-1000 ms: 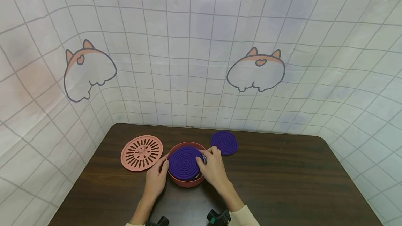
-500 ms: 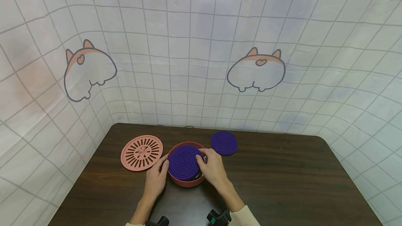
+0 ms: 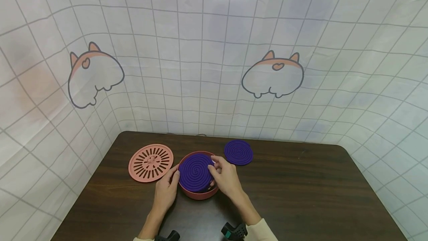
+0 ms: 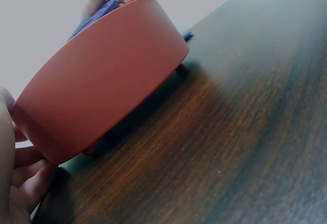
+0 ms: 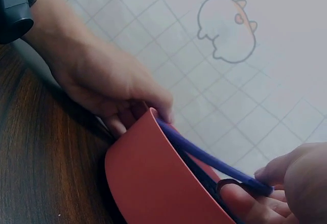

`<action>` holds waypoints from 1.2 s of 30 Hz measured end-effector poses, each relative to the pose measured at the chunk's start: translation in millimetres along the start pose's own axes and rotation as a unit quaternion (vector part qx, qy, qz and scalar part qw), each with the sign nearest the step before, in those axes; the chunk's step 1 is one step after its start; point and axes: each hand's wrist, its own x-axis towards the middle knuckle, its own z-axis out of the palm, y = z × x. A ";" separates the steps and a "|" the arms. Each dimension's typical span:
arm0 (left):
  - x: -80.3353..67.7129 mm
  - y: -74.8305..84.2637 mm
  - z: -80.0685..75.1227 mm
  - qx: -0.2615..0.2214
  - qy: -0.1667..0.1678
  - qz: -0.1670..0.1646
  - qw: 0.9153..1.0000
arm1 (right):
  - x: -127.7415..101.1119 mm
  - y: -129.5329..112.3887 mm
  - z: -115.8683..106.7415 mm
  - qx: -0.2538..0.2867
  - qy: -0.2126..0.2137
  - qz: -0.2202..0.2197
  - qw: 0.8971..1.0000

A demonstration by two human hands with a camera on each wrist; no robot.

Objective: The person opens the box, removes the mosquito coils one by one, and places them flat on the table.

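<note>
On the dark wooden table point(image 3: 301, 192), my left hand point(image 3: 166, 192) is cupping the round terracotta-red bowl point(image 3: 197, 195) by its wall. My right hand point(image 3: 227, 178) is pinching the purple spiral coil disc point(image 3: 195, 172) — now tilting lower, edging further inside the bowl than a second ago, nearly seated.

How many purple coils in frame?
2. One purple spiral coil sits tilted in the pink round holder, pinched by the right hand; the other coil lies flat on the table behind it. More could be hidden underneath.
</note>
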 end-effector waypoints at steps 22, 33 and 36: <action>0.2 -0.2 0.0 -0.002 0.003 0.003 1.000 | 2.8 0.8 -6.6 0.094 -0.069 0.043 0.992; -0.6 -0.6 1.0 0.003 0.011 0.014 1.000 | 4.2 6.9 -9.6 0.113 -0.065 0.050 0.990; -1.0 -1.1 1.4 0.005 0.015 0.023 1.000 | 3.7 5.0 -10.5 0.114 -0.063 0.059 0.990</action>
